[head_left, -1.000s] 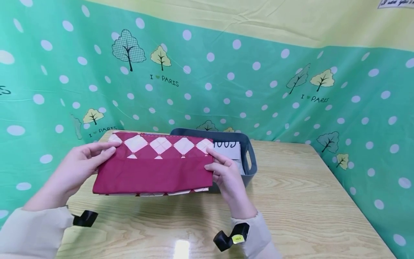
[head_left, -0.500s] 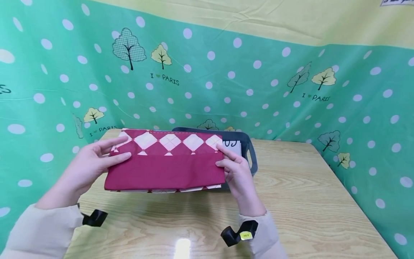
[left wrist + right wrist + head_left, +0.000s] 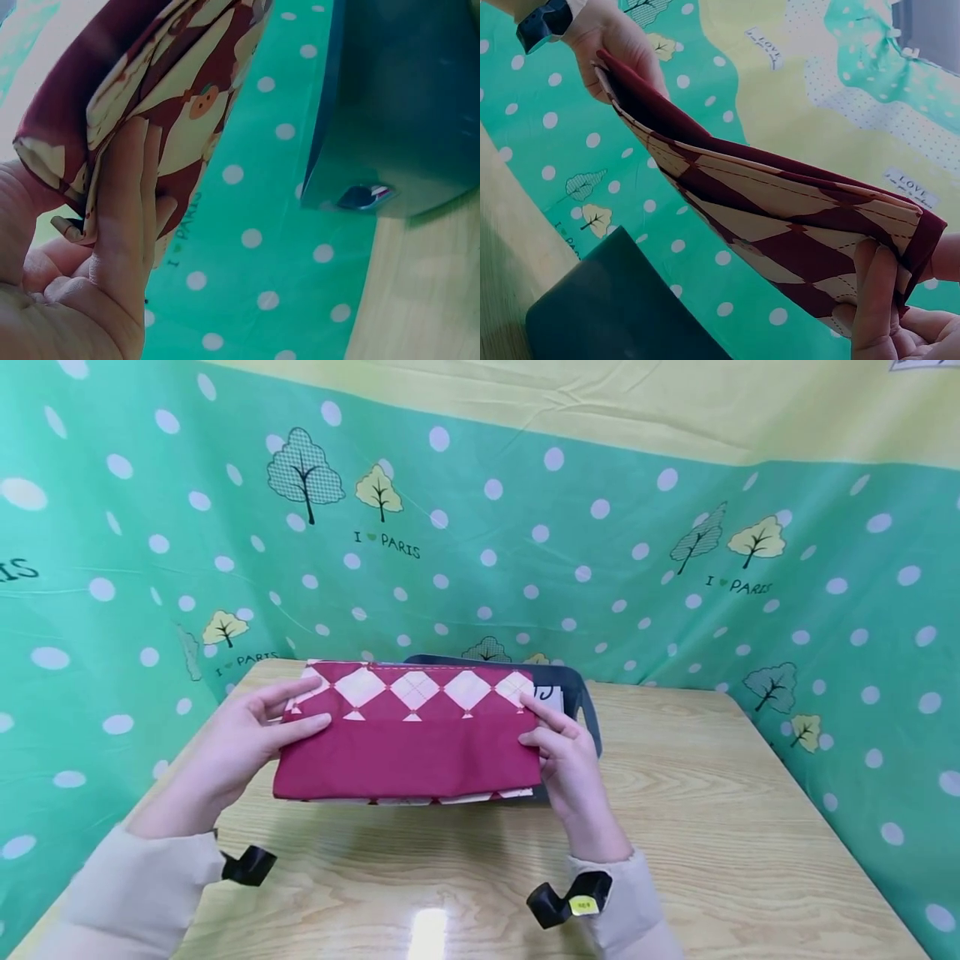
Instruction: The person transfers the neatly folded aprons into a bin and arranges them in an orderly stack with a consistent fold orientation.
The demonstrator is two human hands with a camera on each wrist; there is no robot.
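A folded maroon cloth (image 3: 412, 756) with a band of white diamonds along its upper part is held up over the table by both hands. My left hand (image 3: 240, 743) pinches its left end, thumb on the near face and fingers behind. At the right end, my right hand (image 3: 573, 777) grips it with thumb and forefinger in front. Stacked layers of the cloth (image 3: 180, 142) show edge-on in the left wrist view, printed with a small orange figure. From the right wrist, the cloth (image 3: 780, 217) stretches between the hands, its layers parted slightly along the top edge.
Behind the cloth stands a dark blue-grey plastic bin (image 3: 592, 727) with a handle hole, mostly hidden. White paper or fabric with black lettering (image 3: 553, 697) shows inside it. The wooden table (image 3: 712, 810) reaches a green dotted curtain (image 3: 480, 560) at back and sides.
Both hands have shifted to the right with the cloth, covering more of the bin and its lettered contents. The left thumb and fingers now reach further over the cloth's left end.
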